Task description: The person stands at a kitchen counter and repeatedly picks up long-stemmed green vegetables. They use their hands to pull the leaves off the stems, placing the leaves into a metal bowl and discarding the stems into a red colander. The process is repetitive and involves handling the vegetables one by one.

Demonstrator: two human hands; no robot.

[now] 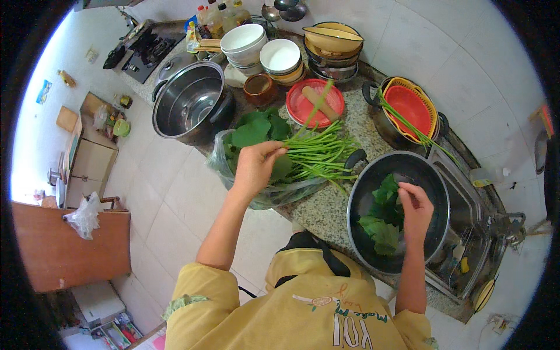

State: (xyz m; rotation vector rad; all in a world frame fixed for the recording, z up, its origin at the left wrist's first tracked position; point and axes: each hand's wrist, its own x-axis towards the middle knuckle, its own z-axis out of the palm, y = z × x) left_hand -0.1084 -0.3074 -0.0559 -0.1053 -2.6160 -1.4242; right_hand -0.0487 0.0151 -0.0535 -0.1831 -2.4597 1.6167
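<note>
My left hand (pixel 256 166) is closed in a pinch on a long green stem (pixel 318 105), which slants up and away from the fingertips. Below it, a clear plastic bag (pixel 221 160) holds broad green leaves (pixel 254 129) and a bunch of thin leafy-vegetable stems (pixel 321 153) spilling to the right. My right hand (pixel 416 211) reaches over a large dark pot (pixel 426 169), its fingers drawn together at the edge of a green leaf (pixel 385 192). More torn leaves (pixel 382 233) lie in that pot.
A steel pot (pixel 195 108) stands at the counter's left. Stacked white bowls (pixel 280 56), a red basket (pixel 297 105) with a wooden rolling pin, and nested pans (pixel 332 41) line the back. Colanders sit in another pot (pixel 382 119); the sink (pixel 461 192) is at right.
</note>
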